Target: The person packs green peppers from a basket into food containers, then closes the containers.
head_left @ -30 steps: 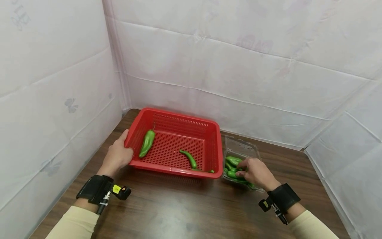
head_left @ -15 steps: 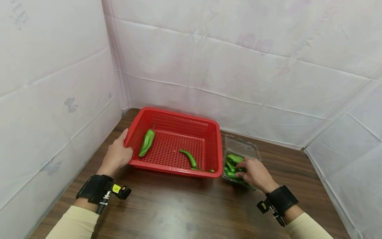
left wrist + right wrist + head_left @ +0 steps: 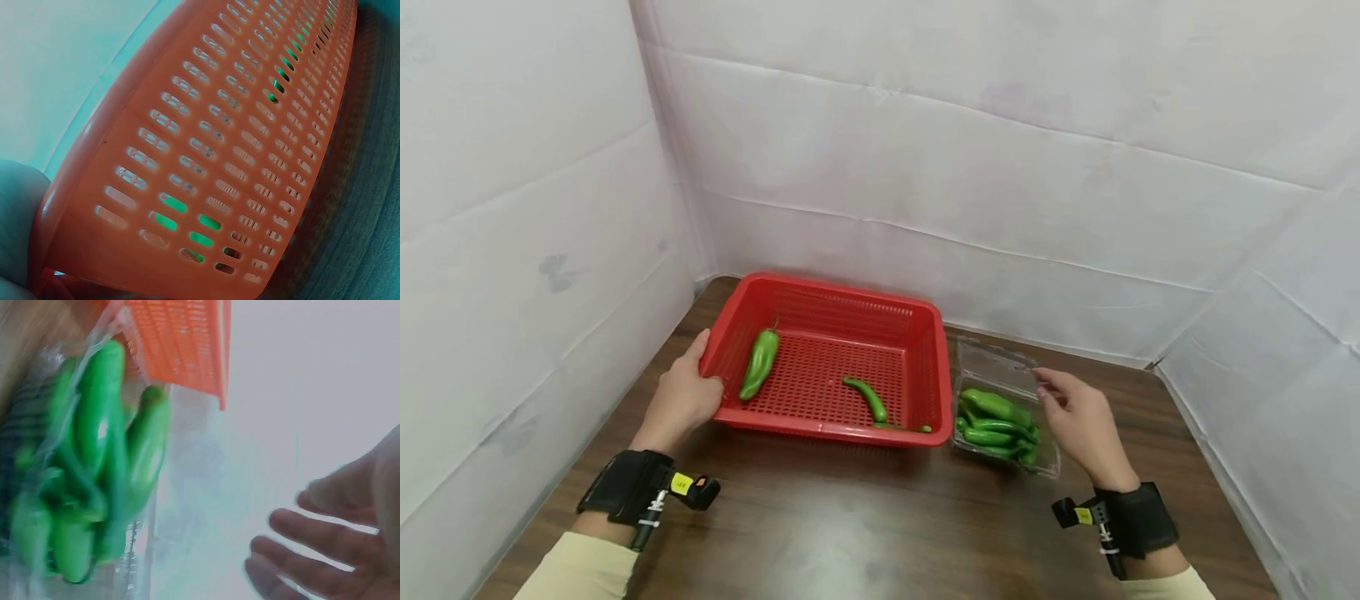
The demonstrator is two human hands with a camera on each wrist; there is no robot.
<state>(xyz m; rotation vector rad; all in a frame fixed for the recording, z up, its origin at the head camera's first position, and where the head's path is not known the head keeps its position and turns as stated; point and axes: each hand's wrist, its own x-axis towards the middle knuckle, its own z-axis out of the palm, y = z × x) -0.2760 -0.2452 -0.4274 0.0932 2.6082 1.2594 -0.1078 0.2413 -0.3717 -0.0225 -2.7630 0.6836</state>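
Note:
A red mesh basket stands on the dark wooden table. In it lie a fat green pepper and a thin curved one. My left hand holds the basket's near left corner, thumb up along the rim; in the left wrist view a finger presses the basket wall. Right of the basket an open clear plastic box holds several green peppers. My right hand hovers just right of the box, fingers relaxed and holding nothing. The right wrist view shows those fingers apart from the peppers.
White sheeted walls close in the table on the left, back and right. A small green pepper tip lies at the basket's near right corner. Bare table stretches in front of the basket and box.
My right hand has lifted out of the clear box and drawn back to the right, holding nothing. The peppers stay in the box. My left hand keeps its hold on the basket.

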